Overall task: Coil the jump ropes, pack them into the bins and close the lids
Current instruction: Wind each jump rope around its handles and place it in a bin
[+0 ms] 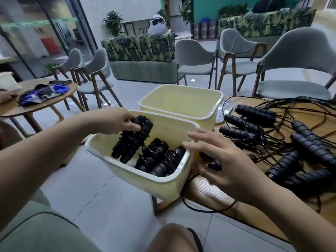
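My left hand (116,122) grips a coiled black jump rope (131,140) by its top and holds it inside the near cream bin (145,180), which tilts toward me off the table's edge. Two more coiled ropes (160,157) lie in that bin. My right hand (220,160) is spread with straight fingers at the bin's right rim. A second cream bin (181,102) stands behind, with nothing visible inside it. Several uncoiled ropes (291,142) with black foam handles lie tangled on the wooden table (209,191) to the right.
A clear lid (224,110) lies behind the rope pile. Grey chairs (294,70) ring the table's far side. At the left a round wooden table (41,104) holds dark cloth. A person sits far back. My knee (174,239) is at the bottom edge.
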Available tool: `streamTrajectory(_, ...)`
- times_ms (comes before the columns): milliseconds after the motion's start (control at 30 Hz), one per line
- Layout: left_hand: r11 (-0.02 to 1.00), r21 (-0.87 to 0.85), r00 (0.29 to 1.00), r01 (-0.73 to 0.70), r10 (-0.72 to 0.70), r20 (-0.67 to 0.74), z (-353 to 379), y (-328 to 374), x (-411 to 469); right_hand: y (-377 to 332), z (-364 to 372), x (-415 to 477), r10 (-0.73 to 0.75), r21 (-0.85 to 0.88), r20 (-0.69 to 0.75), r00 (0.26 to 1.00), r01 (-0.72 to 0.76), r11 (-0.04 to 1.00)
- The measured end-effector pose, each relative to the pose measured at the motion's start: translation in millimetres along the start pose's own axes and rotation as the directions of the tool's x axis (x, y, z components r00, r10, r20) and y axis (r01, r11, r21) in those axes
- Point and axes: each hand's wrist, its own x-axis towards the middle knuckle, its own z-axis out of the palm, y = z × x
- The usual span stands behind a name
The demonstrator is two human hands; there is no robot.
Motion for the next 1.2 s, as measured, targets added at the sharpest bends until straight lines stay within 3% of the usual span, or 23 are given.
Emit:
streamTrajectory(100, 0.981, 0.195, 1.000, 0.001, -0.001, 0.001, 3.3, 0.9, 2.9, -0.3, -1.9, 0.1, 0.008, 0.018, 0.015, 1.000, -0.009, 1.000)
streamTrajectory(267, 0.958, 0.287, 0.998, 0.007, -0.022, 0.051, 23.5, 3.2, 9.5, -0.1, -1.7, 0.0, 0.009, 0.034, 0.007, 1.000, -0.009, 0.999)
streamTrajectory(400, 0.967, 0.255, 1.000, 0.011, -0.013, 0.007, 33.3, 2.9, 17.9, -0.4, -1.6, 0.4, 0.003, 0.046, 0.014, 1.000, -0.004, 0.999)
streamTrajectory(533, 1.000, 0.008, 1.000, -0.019, 0.019, 0.021, 35.7, -6.7, 19.1, -1.0, 0.4, -0.3, 0.010, 0.055, 0.009, 1.000, -0.010, 0.998)
streamTrajectory(667, 0.980, 0.192, 0.998, -0.055, 0.051, 0.027, 51.1, -11.8, 24.8, -1.1, 1.4, -2.4, 0.005, 0.043, 0.014, 1.000, -0.005, 0.999)
streamTrajectory(867, 0.977, 0.196, 0.989, -0.087, 0.108, -0.099, 51.6, -12.1, 28.1, -0.9, 0.2, -4.4, 0.026, 0.050, 0.039, 0.999, -0.028, 0.998)
streamTrajectory(1033, 0.991, 0.029, 0.959, -0.128, 0.131, -0.251, 35.0, 10.5, 16.1, -4.6, -2.8, -5.8, 0.015, 0.036, 0.052, 0.999, -0.017, 0.999)
streamTrajectory(1200, 0.936, -0.264, 0.911, -0.234, 0.117, -0.395, 16.8, 62.0, -5.7, -7.0, -15.2, -10.8, 0.053, 0.085, 0.069, 0.996, -0.059, 0.995)
